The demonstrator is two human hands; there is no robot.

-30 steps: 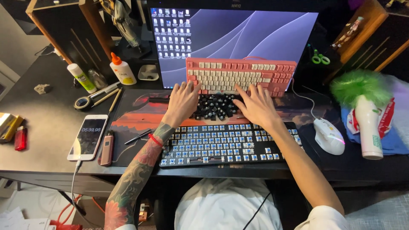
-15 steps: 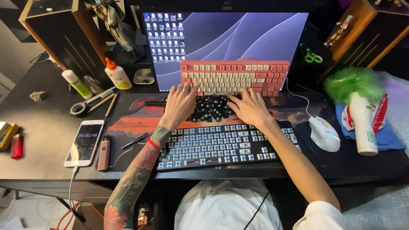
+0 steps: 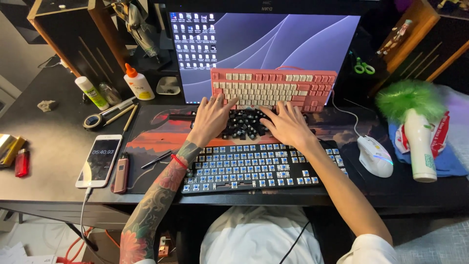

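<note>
A black keyboard with bare blue switches lies at the desk's front edge. Behind it sits a heap of loose black keycaps on the desk mat. My left hand rests on the heap's left side, fingers spread toward a pink and cream keyboard that leans against the monitor. On the heap's right side lies my right hand, fingers apart, touching the caps. Neither hand visibly grips anything.
A white mouse sits right of the black keyboard, beside a white bottle with green fluff. To the left lie a phone, a small dark device, a pen, a tape roll, glue bottles and a red lighter.
Both hands stay over the keycap heap with only slight finger shifts. The camera view has drifted a little, so the desk sits slightly differently in frame.
</note>
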